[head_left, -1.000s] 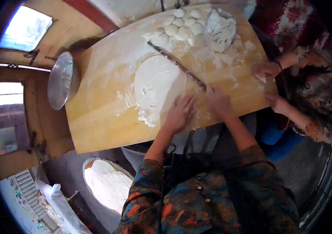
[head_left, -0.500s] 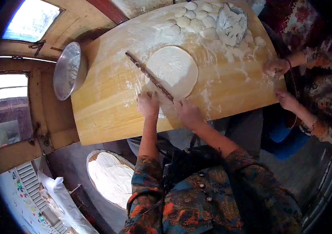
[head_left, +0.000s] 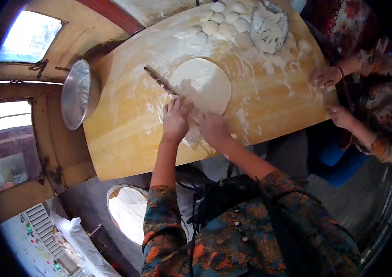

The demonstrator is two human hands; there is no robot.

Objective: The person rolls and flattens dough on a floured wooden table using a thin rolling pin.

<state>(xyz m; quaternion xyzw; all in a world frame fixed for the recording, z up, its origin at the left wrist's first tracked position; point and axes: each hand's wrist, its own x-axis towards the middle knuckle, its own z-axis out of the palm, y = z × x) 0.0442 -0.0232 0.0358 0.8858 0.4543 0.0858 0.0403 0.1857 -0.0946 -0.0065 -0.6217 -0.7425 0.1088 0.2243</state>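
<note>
A round sheet of dough (head_left: 207, 87) lies flat on the floured wooden board. A dark, speckled rolling pin (head_left: 158, 80) lies slantwise over the lower left edge of the sheet, its far end sticking out toward the upper left. My left hand (head_left: 175, 121) has its fingers curled over the middle of the pin. Close beside it, nearer to me, my right hand (head_left: 213, 129) is closed on the lower part of the pin, which is mostly hidden beneath the hands.
Several dough balls (head_left: 210, 27) sit at the far edge of the board (head_left: 127, 138), beside a plastic bag of flour (head_left: 270, 27). A metal bowl (head_left: 77, 94) stands at left. A co-worker's hands (head_left: 326, 77) rest at the right edge. Below lies a tray of flat dough sheets (head_left: 129, 212).
My left hand has moved up along the rolling pin and now covers its middle. My right hand has shifted slightly left over the lower part. The whole view has tilted a little.
</note>
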